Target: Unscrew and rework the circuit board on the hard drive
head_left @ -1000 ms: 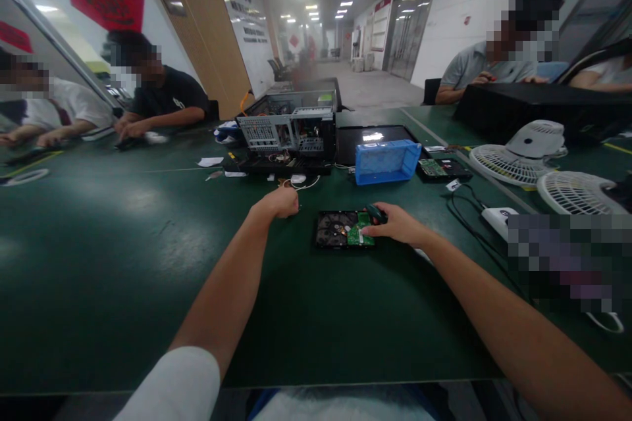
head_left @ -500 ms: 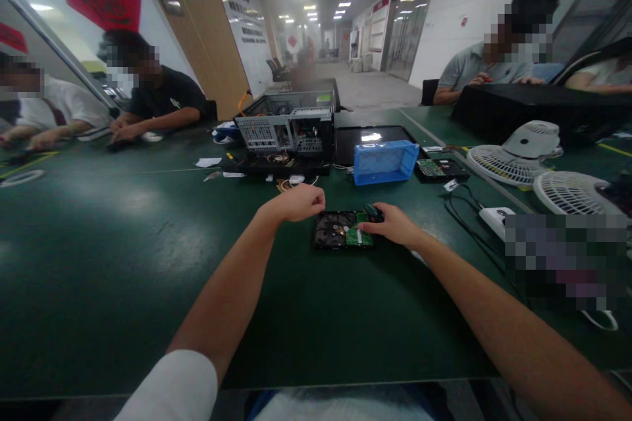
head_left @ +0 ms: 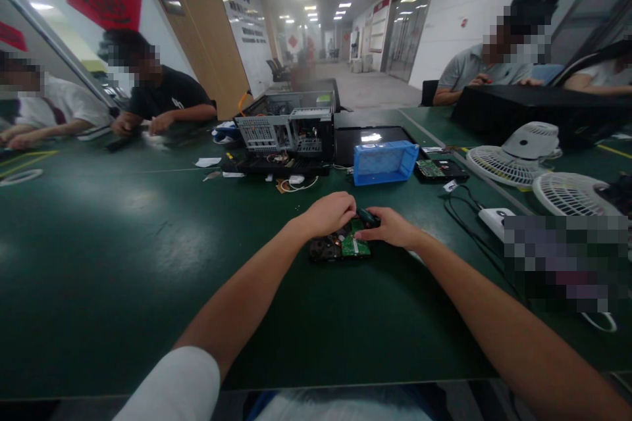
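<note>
A black hard drive (head_left: pixel 340 247) with a green circuit board facing up lies on the green table (head_left: pixel 148 243) in front of me. My left hand (head_left: pixel 328 212) rests over its far left part, fingers curled down onto it. My right hand (head_left: pixel 390 227) sits at the drive's right edge and is closed round a small dark tool with a green handle (head_left: pixel 368 216). The tool's tip is hidden between my two hands.
An open computer case (head_left: pixel 286 131) stands behind, with a blue plastic bin (head_left: pixel 385 161) and another drive (head_left: pixel 441 169) to its right. Two white fans (head_left: pixel 518 154) and black cables (head_left: pixel 469 210) lie on the right. Other people sit at the table's left and far right.
My left hand has moved right from the bare table onto the hard drive. My right hand stayed at the drive's right edge holding the tool.
</note>
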The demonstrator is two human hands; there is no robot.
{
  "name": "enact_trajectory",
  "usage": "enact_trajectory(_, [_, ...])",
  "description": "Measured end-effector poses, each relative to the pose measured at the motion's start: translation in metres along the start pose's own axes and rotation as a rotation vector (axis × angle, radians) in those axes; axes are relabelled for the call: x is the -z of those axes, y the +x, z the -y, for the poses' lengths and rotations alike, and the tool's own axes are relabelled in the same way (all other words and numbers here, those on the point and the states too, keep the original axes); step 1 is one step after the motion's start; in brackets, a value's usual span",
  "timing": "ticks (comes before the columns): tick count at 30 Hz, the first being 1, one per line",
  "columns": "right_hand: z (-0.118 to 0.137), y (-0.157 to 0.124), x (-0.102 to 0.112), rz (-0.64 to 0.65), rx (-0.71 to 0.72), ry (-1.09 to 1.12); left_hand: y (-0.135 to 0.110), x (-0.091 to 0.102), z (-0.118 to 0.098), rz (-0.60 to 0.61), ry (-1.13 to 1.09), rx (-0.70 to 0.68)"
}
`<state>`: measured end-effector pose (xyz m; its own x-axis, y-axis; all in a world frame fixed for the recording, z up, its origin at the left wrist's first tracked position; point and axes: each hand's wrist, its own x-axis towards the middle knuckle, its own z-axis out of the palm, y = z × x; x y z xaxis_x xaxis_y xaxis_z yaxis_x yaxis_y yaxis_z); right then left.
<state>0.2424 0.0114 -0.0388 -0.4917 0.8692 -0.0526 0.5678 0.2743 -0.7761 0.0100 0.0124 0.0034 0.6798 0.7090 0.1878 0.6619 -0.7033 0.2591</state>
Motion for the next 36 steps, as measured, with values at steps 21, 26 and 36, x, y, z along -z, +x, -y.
enact_trajectory(21, [-0.009, 0.002, -0.003, -0.080, -0.148, 0.646, 0.005, -0.027, -0.001, 0.027, 0.039, 0.028])
enact_trajectory(26, [-0.010, 0.002, -0.004, -0.097, -0.142, 0.656, 0.005, -0.025, 0.000, 0.036, 0.022, 0.036])
enact_trajectory(36, [-0.011, 0.003, -0.005, -0.099, -0.144, 0.590, 0.002, -0.016, 0.001, 0.034, -0.020, 0.034])
